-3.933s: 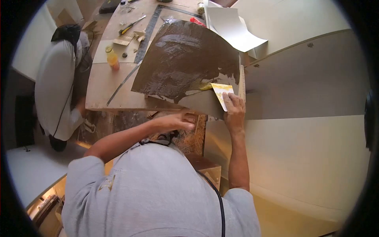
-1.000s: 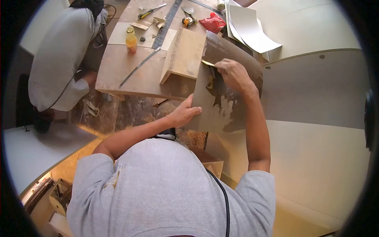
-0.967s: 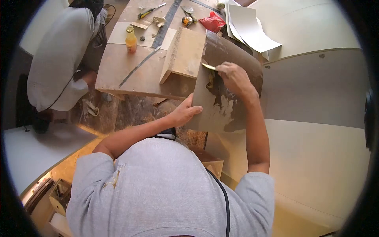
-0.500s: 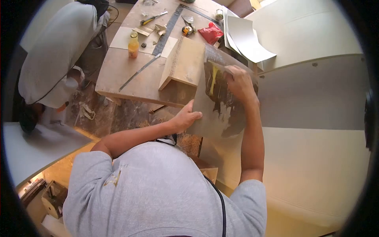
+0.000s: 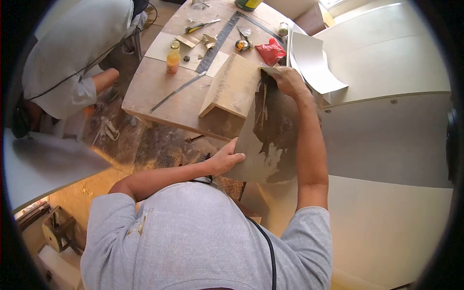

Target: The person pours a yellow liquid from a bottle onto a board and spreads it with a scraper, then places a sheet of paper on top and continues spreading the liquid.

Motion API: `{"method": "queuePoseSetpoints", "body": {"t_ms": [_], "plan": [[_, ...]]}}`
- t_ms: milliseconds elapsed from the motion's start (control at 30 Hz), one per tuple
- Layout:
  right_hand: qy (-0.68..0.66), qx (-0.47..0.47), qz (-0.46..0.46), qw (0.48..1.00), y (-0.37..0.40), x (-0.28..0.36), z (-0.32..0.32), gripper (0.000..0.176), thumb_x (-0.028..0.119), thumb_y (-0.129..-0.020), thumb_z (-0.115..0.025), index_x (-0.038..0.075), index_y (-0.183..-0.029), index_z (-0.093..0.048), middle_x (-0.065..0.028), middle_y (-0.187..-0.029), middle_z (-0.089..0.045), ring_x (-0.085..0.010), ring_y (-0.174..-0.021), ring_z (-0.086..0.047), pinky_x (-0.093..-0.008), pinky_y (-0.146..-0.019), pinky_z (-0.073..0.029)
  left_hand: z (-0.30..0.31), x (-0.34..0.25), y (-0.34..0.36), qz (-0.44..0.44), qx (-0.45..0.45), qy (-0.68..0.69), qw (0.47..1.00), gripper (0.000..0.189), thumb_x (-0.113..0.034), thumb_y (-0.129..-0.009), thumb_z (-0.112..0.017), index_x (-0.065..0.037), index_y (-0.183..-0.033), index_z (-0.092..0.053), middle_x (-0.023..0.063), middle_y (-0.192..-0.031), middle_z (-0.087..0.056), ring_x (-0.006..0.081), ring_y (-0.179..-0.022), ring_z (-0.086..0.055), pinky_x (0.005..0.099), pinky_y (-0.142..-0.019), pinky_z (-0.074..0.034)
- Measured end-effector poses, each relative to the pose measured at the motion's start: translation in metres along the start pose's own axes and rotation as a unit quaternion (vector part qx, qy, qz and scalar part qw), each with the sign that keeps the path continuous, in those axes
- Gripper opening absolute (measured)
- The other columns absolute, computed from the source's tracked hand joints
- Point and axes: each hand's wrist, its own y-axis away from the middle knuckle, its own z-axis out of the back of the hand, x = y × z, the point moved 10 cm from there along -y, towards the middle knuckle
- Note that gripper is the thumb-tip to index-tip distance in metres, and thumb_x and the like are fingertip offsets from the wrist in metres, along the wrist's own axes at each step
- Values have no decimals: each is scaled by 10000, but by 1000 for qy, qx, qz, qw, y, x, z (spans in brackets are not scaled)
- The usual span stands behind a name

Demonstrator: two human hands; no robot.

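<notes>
A thin grey-brown sheet (image 5: 275, 131), its right side smeared with glossy dark brown film, reaches past the near edge of the pale wooden table (image 5: 164, 102). It looks light and bendy, probably slippery where coated; the bare left margin seems the cleaner hold. There the left hand (image 5: 224, 159) clamps it, thumb on top. The right hand (image 5: 291, 81) grips a small pale flat spreader (image 5: 270, 70) at the far end. Beyond, a clear bottle (image 5: 173, 59) holds orange-yellow liquid; the crumpled red plastic bag's (image 5: 270, 51) contents are hidden.
</notes>
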Motion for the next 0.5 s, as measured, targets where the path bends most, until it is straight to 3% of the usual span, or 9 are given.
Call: {"method": "queuePoseSetpoints", "body": {"t_ms": [133, 233, 300, 500], "plan": [[-16, 28, 18, 999, 2, 15, 1, 215, 158, -983, -577, 0, -991, -723, -258, -1048, -720, -416, -1065, -689, -506, -956, -528, -4, -7, 4, -8, 0, -1, 1000, 688, -113, -1025, -600, -35, -1606, -241, 109, -1486, -485, 202, -1334, -478, 375, -1144, -395], [58, 54, 9, 997, 14, 25, -19, 210, 146, -969, -581, -10, -977, -722, -248, -1030, -724, -422, -1044, -691, -505, -947, -531, -9, -14, 5, -11, 3, -8, 1000, 676, -116, -1031, -591, -25, -1603, -241, 120, -1489, -481, 208, -1340, -471, 374, -1147, -388], [34, -10, 60, 998, 25, 41, -14, 213, 170, -980, -613, -10, -1012, -724, -248, -1010, -720, -454, -1010, -670, -514, -898, -519, -11, -20, 5, -14, 3, -15, 1000, 670, -120, -1032, -588, -19, -1599, -245, 124, -1478, -488, 209, -1334, -474, 375, -1147, -386], [-5, 11, 41, 999, 66, 62, -13, 194, 141, -981, -597, 2, -1024, -726, -227, -1036, -713, -431, -1004, -673, -502, -892, -535, -12, -22, 8, -22, -9, -20, 1000, 646, -105, -1009, -581, -8, -1573, -282, 128, -1421, -527, 211, -1296, -498, 382, -1134, -399]]}}
